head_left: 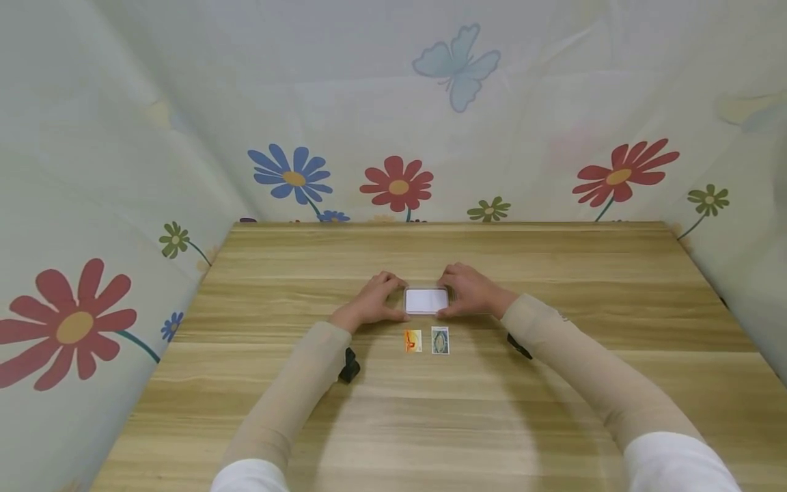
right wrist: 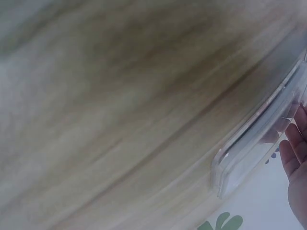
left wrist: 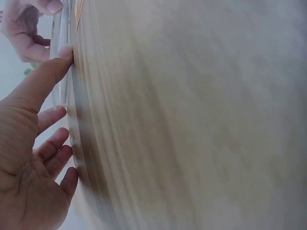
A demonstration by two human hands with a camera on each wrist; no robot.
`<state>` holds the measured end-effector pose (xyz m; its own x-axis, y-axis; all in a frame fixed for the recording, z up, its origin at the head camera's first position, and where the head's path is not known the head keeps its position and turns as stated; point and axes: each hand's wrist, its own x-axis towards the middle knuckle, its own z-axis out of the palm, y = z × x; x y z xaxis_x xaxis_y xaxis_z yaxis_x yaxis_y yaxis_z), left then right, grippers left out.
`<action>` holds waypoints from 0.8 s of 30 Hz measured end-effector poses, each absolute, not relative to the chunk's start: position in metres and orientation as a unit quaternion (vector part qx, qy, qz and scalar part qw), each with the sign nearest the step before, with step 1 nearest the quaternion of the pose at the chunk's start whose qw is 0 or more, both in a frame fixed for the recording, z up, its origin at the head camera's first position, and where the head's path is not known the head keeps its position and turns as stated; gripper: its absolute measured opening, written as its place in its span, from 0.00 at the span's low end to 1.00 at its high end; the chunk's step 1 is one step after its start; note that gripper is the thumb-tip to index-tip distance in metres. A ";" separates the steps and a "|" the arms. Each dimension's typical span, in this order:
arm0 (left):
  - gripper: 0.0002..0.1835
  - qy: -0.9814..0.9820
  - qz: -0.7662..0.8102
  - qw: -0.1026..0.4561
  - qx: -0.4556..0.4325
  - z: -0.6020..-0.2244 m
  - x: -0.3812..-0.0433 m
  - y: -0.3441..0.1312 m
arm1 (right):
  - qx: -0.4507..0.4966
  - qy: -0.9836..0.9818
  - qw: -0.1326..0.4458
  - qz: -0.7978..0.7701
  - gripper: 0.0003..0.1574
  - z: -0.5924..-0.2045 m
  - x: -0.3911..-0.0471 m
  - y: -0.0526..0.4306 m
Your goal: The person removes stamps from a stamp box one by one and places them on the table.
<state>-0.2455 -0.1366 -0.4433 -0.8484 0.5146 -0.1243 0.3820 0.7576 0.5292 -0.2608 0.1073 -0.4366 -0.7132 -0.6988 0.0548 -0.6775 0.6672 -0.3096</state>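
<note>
A small clear plastic box (head_left: 426, 301) with rounded corners and a white inside lies on the table between both hands. My left hand (head_left: 375, 298) holds its left end, thumb at the near corner and fingers toward the far one. In the left wrist view, the thumb (left wrist: 64, 52) presses the box's clear side (left wrist: 63, 88), and the other fingers are spread apart. My right hand (head_left: 472, 290) grips the right end in the same way. Just in front of the box lie an orange stamp-like picture (head_left: 412, 341) and a grey-blue one with an oval (head_left: 440, 340).
The wood-grain table (head_left: 295, 266) reaches back to a pale wall sheet (head_left: 344, 102) printed with flowers and a butterfly. Dark wrist devices (head_left: 349, 367) sit under the forearms, which come in from both sides of the near edge.
</note>
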 end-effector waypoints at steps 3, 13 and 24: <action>0.36 0.927 0.252 0.134 0.242 -0.443 -0.245 -0.136 | -0.375 0.913 0.035 -0.157 0.38 -0.437 -0.260 0.108; 0.35 0.929 0.248 0.131 0.242 -0.444 -0.246 -0.136 | -0.385 0.910 0.028 -0.150 0.38 -0.437 -0.261 0.110; 0.36 0.930 0.251 0.131 0.236 -0.444 -0.245 -0.134 | -0.385 0.911 0.029 -0.148 0.40 -0.438 -0.261 0.110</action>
<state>-0.2452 -0.1343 -0.4436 -0.8546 0.5039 -0.1252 0.3727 0.7632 0.5278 -0.2606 0.1104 -0.4380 -0.7018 -0.7099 0.0601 -0.6925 0.6599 -0.2916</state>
